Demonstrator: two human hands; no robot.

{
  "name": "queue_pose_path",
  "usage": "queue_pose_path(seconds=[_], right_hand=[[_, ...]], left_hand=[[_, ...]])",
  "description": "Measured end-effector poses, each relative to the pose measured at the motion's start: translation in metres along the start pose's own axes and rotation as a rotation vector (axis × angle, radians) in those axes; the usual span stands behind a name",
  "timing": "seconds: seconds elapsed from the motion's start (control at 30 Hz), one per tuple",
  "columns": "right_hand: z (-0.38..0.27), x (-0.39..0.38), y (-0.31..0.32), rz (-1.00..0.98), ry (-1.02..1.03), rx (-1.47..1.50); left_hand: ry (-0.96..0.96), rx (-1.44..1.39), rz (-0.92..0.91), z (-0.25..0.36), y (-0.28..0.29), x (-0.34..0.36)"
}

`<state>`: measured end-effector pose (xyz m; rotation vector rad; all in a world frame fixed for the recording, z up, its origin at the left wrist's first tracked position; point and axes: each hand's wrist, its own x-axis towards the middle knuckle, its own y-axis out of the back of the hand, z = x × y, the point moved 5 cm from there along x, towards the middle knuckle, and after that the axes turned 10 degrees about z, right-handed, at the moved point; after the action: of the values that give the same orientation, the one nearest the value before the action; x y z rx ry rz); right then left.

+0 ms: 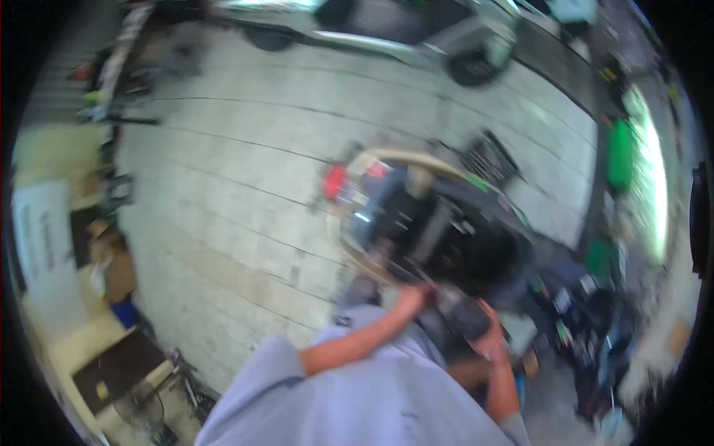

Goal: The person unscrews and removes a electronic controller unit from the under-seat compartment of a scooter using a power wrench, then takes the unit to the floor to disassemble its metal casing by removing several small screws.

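In front of me stands a scooter-like machine with a tan rim [413,154] and a dark open middle [446,234] full of black parts. The picture is smeared by motion, so its small parts do not show clearly. My left hand [418,295] is at the machine's near edge, its fingers too blurred to read. To the right, my right hand [489,338] is closed around a dark grey blocky object [468,318], just beside the machine's near side. The object's exact kind cannot be made out.
A black slatted tray or case [491,160] lies on the tiled floor [223,178] beyond the machine. A car [401,48] stands at the far side. A green cylinder [619,154] and dark clutter [587,327] are on the right. Cardboard [115,271] sits left.
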<state>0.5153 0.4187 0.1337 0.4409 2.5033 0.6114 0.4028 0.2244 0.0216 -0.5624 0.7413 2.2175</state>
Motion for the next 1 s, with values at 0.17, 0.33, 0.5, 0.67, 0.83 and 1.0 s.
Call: queue_pose_path(seconds=[0.17,0.33,0.5,0.67,0.83,1.0], right_hand=[[0.004,0.011,-0.009,-0.327,0.161,-0.475],[-0.120,0.053,-0.024,-0.384,0.402,-0.833],[-0.111,0.074,-0.026,-0.374,0.544,-0.864],[-0.114,0.050,-0.015,-0.285,0.343,-0.581],[-0.105,0.029,-0.016,-0.237,0.288,-0.318],[0.024,0.054,-0.057,-0.157,0.154,-0.391]], left_hand=[[0.740,-0.862,0.010,-0.012,0.000,-0.001],[0.591,-0.715,0.149,-0.041,0.006,0.011],[0.696,-1.147,0.031,-0.018,-0.009,0.019],[0.717,-1.124,0.074,0.038,0.016,0.002],[0.771,-1.078,0.122,0.038,0.012,0.000],[0.703,-1.105,0.155,0.015,-0.017,0.023]])
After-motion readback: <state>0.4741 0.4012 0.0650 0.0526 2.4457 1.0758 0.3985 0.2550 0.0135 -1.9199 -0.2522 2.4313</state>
